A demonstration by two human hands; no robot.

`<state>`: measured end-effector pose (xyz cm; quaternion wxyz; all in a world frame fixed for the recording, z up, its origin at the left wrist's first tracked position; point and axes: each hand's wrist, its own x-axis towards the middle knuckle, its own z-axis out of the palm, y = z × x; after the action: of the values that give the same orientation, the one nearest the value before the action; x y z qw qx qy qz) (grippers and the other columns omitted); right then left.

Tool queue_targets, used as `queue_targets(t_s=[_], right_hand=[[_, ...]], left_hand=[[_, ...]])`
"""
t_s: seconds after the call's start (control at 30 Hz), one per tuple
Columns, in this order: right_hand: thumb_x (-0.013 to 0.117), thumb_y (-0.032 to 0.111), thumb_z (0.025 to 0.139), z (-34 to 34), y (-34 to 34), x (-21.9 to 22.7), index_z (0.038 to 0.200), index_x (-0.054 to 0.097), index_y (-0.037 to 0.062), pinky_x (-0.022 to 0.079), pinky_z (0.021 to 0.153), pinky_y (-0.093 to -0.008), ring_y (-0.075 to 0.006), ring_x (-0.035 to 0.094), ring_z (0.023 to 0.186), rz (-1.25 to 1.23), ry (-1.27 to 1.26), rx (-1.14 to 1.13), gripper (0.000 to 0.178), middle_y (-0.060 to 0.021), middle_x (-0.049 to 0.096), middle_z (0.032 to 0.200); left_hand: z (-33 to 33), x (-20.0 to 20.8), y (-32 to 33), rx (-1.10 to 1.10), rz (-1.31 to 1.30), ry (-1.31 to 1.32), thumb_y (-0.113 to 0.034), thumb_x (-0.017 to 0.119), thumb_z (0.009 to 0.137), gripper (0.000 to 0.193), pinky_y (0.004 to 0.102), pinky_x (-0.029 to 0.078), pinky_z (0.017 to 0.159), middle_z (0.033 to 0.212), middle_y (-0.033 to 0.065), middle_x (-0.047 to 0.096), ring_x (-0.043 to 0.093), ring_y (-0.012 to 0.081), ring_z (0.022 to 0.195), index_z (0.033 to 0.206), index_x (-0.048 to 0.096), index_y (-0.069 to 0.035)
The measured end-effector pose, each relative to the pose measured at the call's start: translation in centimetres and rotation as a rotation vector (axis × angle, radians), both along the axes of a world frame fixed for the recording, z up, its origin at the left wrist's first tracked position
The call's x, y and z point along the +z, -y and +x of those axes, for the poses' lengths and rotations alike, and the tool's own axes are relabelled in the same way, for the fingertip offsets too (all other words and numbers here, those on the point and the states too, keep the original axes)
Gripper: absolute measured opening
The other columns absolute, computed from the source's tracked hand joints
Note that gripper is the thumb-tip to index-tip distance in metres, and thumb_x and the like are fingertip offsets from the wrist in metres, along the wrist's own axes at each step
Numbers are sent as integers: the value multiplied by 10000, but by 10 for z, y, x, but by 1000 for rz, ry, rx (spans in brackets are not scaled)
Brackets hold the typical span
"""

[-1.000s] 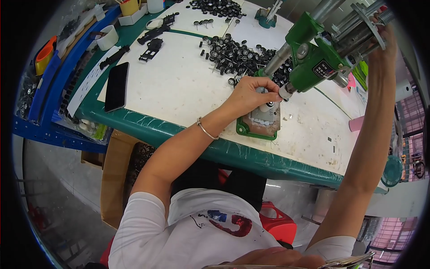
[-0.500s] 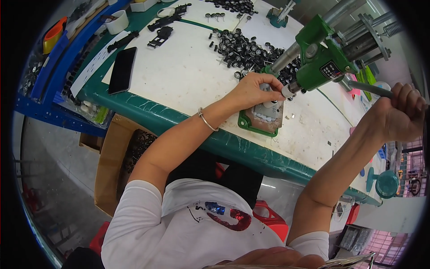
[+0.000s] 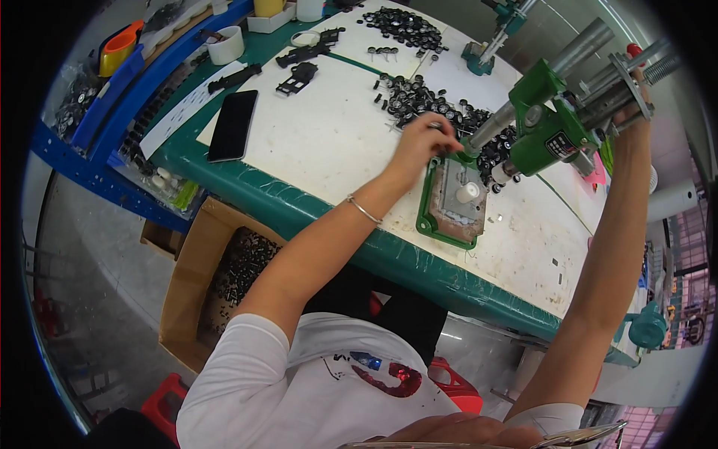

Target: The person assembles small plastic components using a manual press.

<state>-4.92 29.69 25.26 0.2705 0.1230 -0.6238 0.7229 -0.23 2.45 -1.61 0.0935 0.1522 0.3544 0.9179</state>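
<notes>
My left hand (image 3: 428, 142), with a metal bangle at the wrist, is closed in a pinch beside the green press's column. A small dark piece (image 3: 436, 126) shows at its fingers, too small to name. Below the ram of the green hand press (image 3: 550, 138), a white round holder (image 3: 468, 192) stands on the metal plate of the press base (image 3: 426, 217). The white ram tip (image 3: 499, 173) hangs above and beside it. Raised at the upper right, my right hand (image 3: 636, 101) is partly hidden behind the press rods; a red lever knob (image 3: 634, 50) sticks out above it.
A heap of small black wheels (image 3: 419, 101) lies behind the press, with another pile (image 3: 404, 28) farther back. Black toy chassis parts (image 3: 298, 78) and a phone (image 3: 233, 126) lie left. A cardboard box (image 3: 183, 299) of small dark parts sits below the table edge (image 3: 299, 196).
My left hand has moved from under the ram up and back, uncovering the white holder. My right hand has swung up and away with the lever. The whole view has shifted slightly.
</notes>
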Motion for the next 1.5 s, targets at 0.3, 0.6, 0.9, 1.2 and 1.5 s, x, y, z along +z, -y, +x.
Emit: queue_targets(t_s=[0.3, 0.6, 0.9, 1.2, 1.5], right_hand=[[538, 250, 868, 77, 3, -149, 1052, 593, 61, 445, 592, -248, -110, 561, 727, 168, 203, -148, 269, -15, 589, 853], [590, 120, 810, 132, 41, -259, 962, 615, 48, 464, 646, -340, -234, 583, 709, 1141, 397, -316, 170, -110, 554, 938], [638, 77, 791, 121, 32, -255, 962, 605, 14, 474, 680, -285, -164, 590, 764, 871, 467, -327, 185, -94, 634, 919], [637, 53, 820, 144, 98, -221, 1032, 611, -14, 457, 794, -251, -122, 580, 877, 469, 434, 107, 224, -23, 568, 976], [675, 113, 796, 154, 103, -234, 1022, 624, 5, 444, 825, -271, -130, 571, 855, 442, 455, 68, 256, -32, 593, 942]], left_hand=[[-10, -18, 20, 626, -1344, -435, -97, 671, 698, 123, 397, 472, 723, 835, 174, 570, 574, 326, 813, 797, 651, -26], [-19, -24, 32, 480, -1390, -533, -203, 705, 728, 181, 340, 479, 686, 791, 139, 604, 599, 261, 724, 814, 689, -45], [-5, -3, 44, 157, -659, -79, -242, 638, 842, 214, 248, 433, 518, 881, 105, 665, 648, 143, 699, 875, 632, -31], [2, 9, 53, -145, -301, 13, -75, 630, 829, 361, 161, 381, 528, 1001, 84, 668, 615, 97, 968, 1173, 552, 7], [14, 14, 40, -44, -447, -75, -90, 687, 792, 177, 174, 344, 452, 764, 58, 655, 646, 82, 721, 929, 622, 1]])
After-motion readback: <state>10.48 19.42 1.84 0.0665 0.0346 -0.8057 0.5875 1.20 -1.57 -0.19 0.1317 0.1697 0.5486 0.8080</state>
